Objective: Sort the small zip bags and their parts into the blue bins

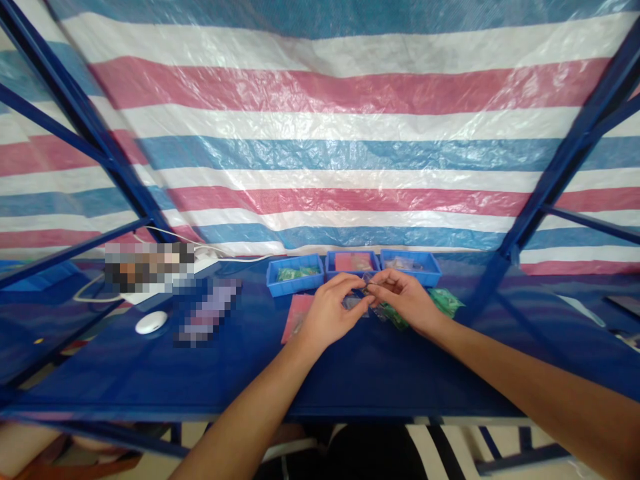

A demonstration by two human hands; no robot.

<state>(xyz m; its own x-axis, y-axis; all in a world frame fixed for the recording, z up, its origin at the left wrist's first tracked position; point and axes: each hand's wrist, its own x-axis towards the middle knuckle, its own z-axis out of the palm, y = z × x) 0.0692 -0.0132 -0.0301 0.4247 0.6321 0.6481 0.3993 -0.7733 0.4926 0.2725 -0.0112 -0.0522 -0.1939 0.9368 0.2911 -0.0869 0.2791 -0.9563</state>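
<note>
In the head view, pinching a small clear plastic piece (356, 305) between the fingertips of the left hand (330, 308) and right hand (404, 299), drawn close together just in front of the middle blue bin (331, 271); too blurred to make out fully. Around that bin, on the blue tabletop (390, 380): just to its left, a left bin (295, 287) with green packets (297, 273); just to its right, a right bin (419, 275); front-left, a red packet (294, 315) partly hidden by the left hand; front-right, loose green packets (447, 302) beside the right hand; well to its left, a white round object (151, 323). Behind it, a striped plastic sheet (350, 127).
</note>
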